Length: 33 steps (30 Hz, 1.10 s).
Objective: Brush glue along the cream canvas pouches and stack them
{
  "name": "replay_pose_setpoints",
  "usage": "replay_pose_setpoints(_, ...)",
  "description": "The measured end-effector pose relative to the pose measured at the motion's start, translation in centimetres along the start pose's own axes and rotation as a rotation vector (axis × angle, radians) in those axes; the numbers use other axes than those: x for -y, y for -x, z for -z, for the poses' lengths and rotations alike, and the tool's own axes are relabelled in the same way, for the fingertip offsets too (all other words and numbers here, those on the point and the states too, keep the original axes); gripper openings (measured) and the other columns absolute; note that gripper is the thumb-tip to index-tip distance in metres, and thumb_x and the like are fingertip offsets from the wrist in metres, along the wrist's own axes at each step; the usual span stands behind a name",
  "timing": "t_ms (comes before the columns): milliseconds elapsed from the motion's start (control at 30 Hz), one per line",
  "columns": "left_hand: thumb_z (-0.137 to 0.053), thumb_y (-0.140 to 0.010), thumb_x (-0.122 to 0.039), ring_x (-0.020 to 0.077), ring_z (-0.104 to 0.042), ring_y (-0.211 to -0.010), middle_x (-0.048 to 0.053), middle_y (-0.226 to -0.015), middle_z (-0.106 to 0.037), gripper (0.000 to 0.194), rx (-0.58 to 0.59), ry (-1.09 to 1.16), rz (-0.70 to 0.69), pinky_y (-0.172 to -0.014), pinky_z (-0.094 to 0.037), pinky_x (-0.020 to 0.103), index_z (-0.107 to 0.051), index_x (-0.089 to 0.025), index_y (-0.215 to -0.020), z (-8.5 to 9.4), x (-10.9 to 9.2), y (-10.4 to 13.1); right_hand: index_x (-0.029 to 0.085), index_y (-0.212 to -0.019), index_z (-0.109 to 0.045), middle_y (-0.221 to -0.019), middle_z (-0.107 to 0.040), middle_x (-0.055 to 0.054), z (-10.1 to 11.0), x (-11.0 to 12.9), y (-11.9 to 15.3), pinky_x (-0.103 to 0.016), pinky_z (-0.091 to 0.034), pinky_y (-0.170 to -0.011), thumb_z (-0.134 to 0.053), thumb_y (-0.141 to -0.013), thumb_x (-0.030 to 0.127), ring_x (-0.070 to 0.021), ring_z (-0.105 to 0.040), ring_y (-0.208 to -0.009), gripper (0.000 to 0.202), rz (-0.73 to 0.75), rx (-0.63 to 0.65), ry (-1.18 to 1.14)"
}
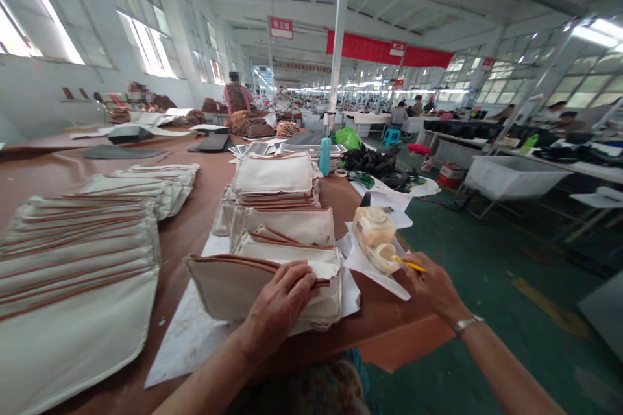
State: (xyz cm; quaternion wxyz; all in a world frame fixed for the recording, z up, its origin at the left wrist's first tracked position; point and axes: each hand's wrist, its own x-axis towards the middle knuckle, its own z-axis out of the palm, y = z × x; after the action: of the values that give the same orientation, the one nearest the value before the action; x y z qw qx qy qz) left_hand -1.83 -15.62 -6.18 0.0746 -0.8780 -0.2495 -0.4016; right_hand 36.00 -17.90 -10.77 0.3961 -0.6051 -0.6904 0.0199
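Note:
My left hand (282, 301) is curled over the brown top edge of a cream fabric pouch (224, 288), which leans at the front of a stack. The thumb side is partly hidden. In my right hand (435, 285) is a brush with a yellow handle (413, 264), gripped between the fingers. Its tip is at the mouth of a stained, pale plastic glue container (374, 227), so the bristles cannot be made out. Behind the front pouch, more cream pouches (272, 175) with brown edges stand stacked, some tilted.
A long overlapping row of cream pouches (82, 259) covers the left of the brown-covered table (180, 233). White paper (189, 343) lies under the stack. A blue bottle (324, 157) and black scraps (377, 165) are farther back. The table's right edge drops to a green floor (467, 311).

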Motion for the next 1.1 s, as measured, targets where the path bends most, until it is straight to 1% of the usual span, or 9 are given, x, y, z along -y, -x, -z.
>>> replay_pose_setpoints(200,-0.056,-0.096,-0.016,0.0232,-0.059,-0.117,0.011,-0.109,-0.068,0.021,0.016,-0.029,-0.087,-0.098,-0.057,0.038,-0.061,-0.014,-0.116,1.0,-1.4,0.9,0.018,-0.099,-0.068,-0.09,-0.069,-0.008,1.8,3.2,1.0,-0.034,-0.051,-0.069,-0.049,-0.098,0.05,-0.0244,-0.066,-0.075,0.037,-0.066,-0.106,0.014)
replay_pose_setpoints(300,-0.05,-0.098,-0.014,0.0234,-0.061,-0.116,0.012,-0.107,-0.069,0.02,0.016,-0.025,-0.161,-0.096,-0.058,0.037,-0.064,-0.013,-0.112,1.6,-2.4,1.0,0.017,-0.097,-0.066,-0.069,-0.065,-0.003,3.5,7.0,1.3,-0.028,-0.046,-0.05,-0.05,-0.099,0.054,-0.0198,-0.06,-0.053,0.041,-0.216,-0.25,-0.042)
replay_pose_setpoints(367,-0.049,-0.098,-0.013,0.0227,-0.062,-0.114,0.011,-0.104,-0.07,0.02,0.005,-0.014,-0.188,-0.096,-0.059,0.036,-0.064,-0.012,-0.11,1.7,-3.0,1.0,0.017,-0.093,-0.066,-0.063,-0.061,-0.001,4.6,10.0,1.4,-0.025,-0.043,-0.045,-0.055,-0.097,0.056,-0.0179,-0.057,-0.048,0.041,-0.293,-0.357,-0.143)
replay_pose_setpoints(500,-0.051,-0.097,-0.013,0.0212,-0.064,-0.113,0.011,-0.104,-0.071,0.018,0.001,-0.015,-0.166,-0.095,-0.059,0.034,-0.065,-0.014,-0.109,1.6,-3.8,0.9,0.017,-0.089,-0.065,-0.063,-0.057,-0.001,5.7,15.6,1.5,-0.025,-0.043,-0.046,-0.058,-0.096,0.051,-0.0171,-0.054,-0.05,0.035,-0.204,-0.357,-0.352)
replay_pose_setpoints(633,-0.052,-0.097,-0.015,0.0214,-0.064,-0.111,0.011,-0.103,-0.071,0.018,-0.016,-0.014,-0.188,-0.092,-0.06,0.034,-0.065,-0.014,-0.11,1.6,-4.1,0.7,0.018,-0.087,-0.065,-0.073,-0.062,-0.003,5.0,19.3,0.9,-0.024,-0.046,-0.051,-0.058,-0.097,0.04,-0.0169,-0.058,-0.058,0.025,-0.03,-0.255,-0.343)
replay_pose_setpoints(800,-0.05,-0.098,-0.016,0.0211,-0.066,-0.105,0.01,-0.097,-0.07,0.017,-0.011,-0.039,-0.175,-0.087,-0.061,0.033,-0.066,-0.013,-0.104,2.1,-4.4,0.2,0.02,-0.079,-0.06,-0.064,-0.058,0.002,4.7,21.3,0.4,-0.022,-0.042,-0.05,-0.05,-0.1,0.031,-0.0139,-0.055,-0.053,0.026,0.19,-0.036,-0.258)
replay_pose_setpoints(867,-0.048,-0.099,-0.015,0.0213,-0.066,-0.103,0.01,-0.097,-0.071,0.018,-0.016,-0.044,-0.167,-0.086,-0.061,0.033,-0.066,-0.012,-0.102,2.3,-4.4,0.2,0.021,-0.078,-0.06,-0.064,-0.058,0.002,5.3,21.4,0.5,-0.022,-0.04,-0.049,-0.051,-0.101,0.031,-0.013,-0.054,-0.05,0.026,0.213,-0.044,-0.199)
replay_pose_setpoints(1000,-0.047,-0.1,-0.016,0.0212,-0.066,-0.103,0.009,-0.096,-0.071,0.019,-0.039,-0.047,-0.181,-0.084,-0.062,0.031,-0.065,-0.013,-0.104,2.4,-4.6,0.4,0.021,-0.088,-0.063,-0.074,-0.063,0.0,5.5,21.5,0.4,-0.024,-0.043,-0.057,-0.055,-0.101,0.032,-0.0155,-0.059,-0.061,0.019,0.181,-0.185,-0.148)
replay_pose_setpoints(1100,-0.047,-0.1,-0.017,0.0219,-0.066,-0.104,0.01,-0.096,-0.071,0.019,-0.035,-0.032,-0.186,-0.084,-0.062,0.032,-0.065,-0.012,-0.105,2.4,-4.8,0.4,0.02,-0.086,-0.061,-0.072,-0.061,0.001,4.6,21.8,0.1,-0.023,-0.043,-0.057,-0.052,-0.102,0.03,-0.015,-0.058,-0.061,0.021,0.217,-0.104,-0.248)
